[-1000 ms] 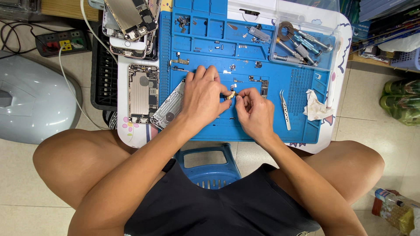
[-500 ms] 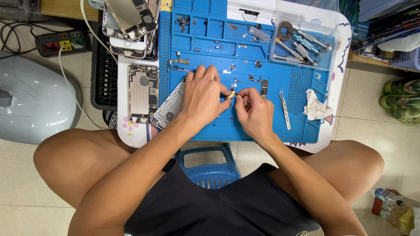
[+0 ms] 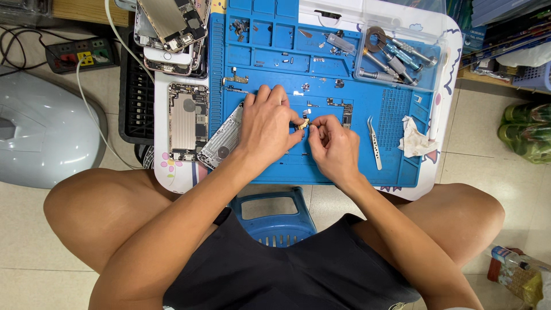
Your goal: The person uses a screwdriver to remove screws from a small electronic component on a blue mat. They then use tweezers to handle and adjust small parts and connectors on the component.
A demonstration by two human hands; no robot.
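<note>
Tiled floor (image 3: 34, 241) spreads under the seated person, whose bare knees frame a blue plastic stool (image 3: 274, 215) nearest the camera. Beyond it, a low table (image 3: 172, 178) carries a blue work mat (image 3: 344, 166). Over the mat's middle the left hand (image 3: 267, 123) and right hand (image 3: 334, 143) meet, fingertips pinched narrow on a small tan part (image 3: 303, 123) held between them. Under the left hand lies a silver phone shell (image 3: 221, 140), tilted; just left of it another opened phone (image 3: 187, 120) lies flat with its insides showing. Judging by this, the phones are already stripped and the small part is still being worked free or fitted; nothing looks reassembled. Right of the hands lie tweezers (image 3: 375, 143) and a crumpled white tissue (image 3: 414, 138). Farther off, screws sit in the mat's compartments, a clear tray of screwdrivers (image 3: 396, 54) stands at far right, and stacked phone bodies (image 3: 169, 28) at far left. On the floor, a black power strip (image 3: 77, 54) with coloured switches lies far left; a crinkly snack packet (image 3: 513, 278) lies near right.
</note>
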